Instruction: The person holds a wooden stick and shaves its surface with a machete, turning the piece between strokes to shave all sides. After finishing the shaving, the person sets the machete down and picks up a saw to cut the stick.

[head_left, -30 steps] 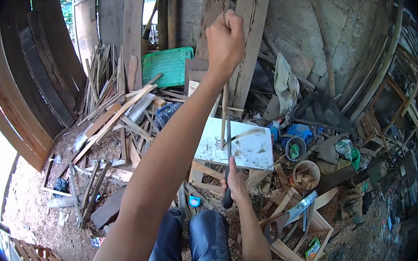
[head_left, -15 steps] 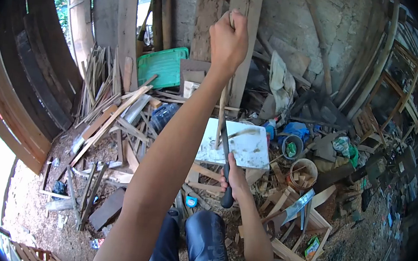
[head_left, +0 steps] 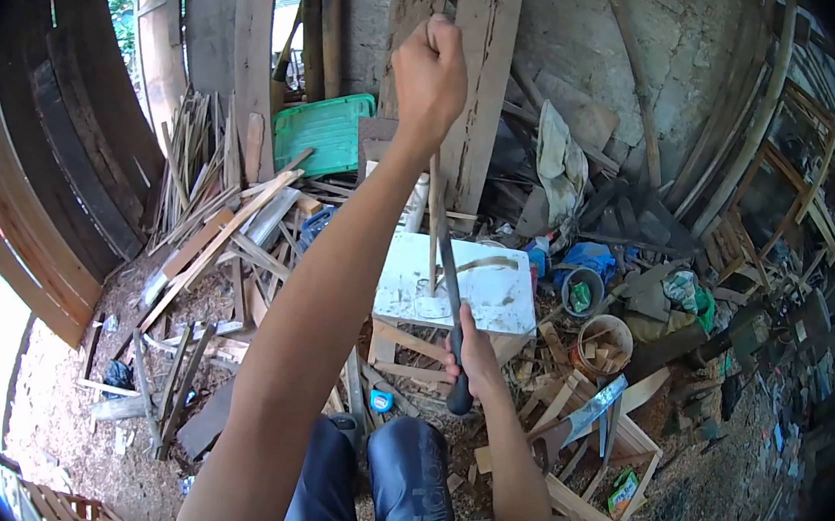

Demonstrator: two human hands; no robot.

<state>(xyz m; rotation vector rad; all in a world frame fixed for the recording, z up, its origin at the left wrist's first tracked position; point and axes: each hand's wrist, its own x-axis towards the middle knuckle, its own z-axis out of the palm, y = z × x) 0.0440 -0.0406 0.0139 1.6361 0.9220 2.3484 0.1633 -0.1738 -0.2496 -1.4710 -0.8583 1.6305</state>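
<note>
My left hand (head_left: 430,76) is raised high and closed round the top of a thin wooden stick (head_left: 433,232), whose middle part is hidden behind the wrist. The stick's lower end meets the white tabletop (head_left: 495,293). Lower down, my right hand (head_left: 475,354) grips the black handle of a long dark blade-like tool (head_left: 449,274), tilted up beside the stick. The tool's rounded handle end shows below that hand. Whether the blade touches the stick cannot be made out.
A saw (head_left: 592,413) lies across a wooden crate (head_left: 636,442) at the right, near a bucket of wood pieces (head_left: 603,344). A blue tape measure (head_left: 381,401) is near my knees. Scrap wood (head_left: 224,232) and a green lid (head_left: 324,136) are at the left.
My left hand has shifted left with the top of the stick, so the stick leans more to the left. The tool's blade now tilts further left too. My right hand stays near its earlier place.
</note>
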